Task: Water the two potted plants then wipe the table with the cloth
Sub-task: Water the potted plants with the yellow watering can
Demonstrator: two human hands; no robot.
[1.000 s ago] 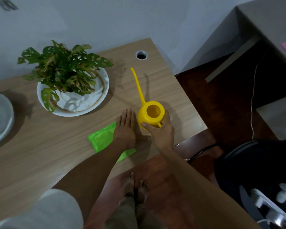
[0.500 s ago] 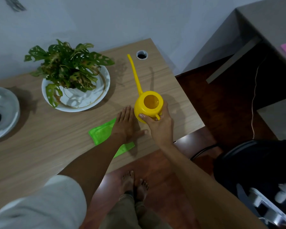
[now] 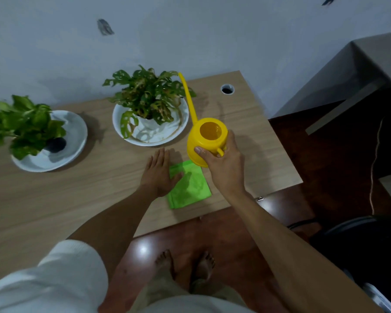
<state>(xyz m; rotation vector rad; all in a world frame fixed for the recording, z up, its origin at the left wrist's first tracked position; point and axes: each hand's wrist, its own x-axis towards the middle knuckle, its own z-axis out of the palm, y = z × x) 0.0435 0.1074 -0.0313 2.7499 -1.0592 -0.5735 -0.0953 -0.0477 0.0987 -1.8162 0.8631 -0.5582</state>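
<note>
My right hand [image 3: 224,166] grips the handle of a yellow watering can [image 3: 207,138], held above the wooden table [image 3: 77,195]. Its long thin spout reaches up over the right side of the holed-leaf plant [image 3: 148,96], which stands in a white pot on a white saucer [image 3: 181,123]. A second leafy plant [image 3: 23,125] sits on another white saucer [image 3: 77,136] at the left. My left hand [image 3: 159,172] lies flat, fingers apart, on the table, its edge on the folded green cloth [image 3: 190,186].
A round cable hole [image 3: 227,89] is in the table's far right corner. The wall runs right behind the table. A grey desk [image 3: 359,71] stands to the right, a dark chair [image 3: 359,240] at the lower right, and my bare feet [image 3: 185,265] are on the reddish floor.
My right hand has lifted the watering can off the table and swung it left toward the holed-leaf plant. The view has turned left, bringing the second plant into sight.
</note>
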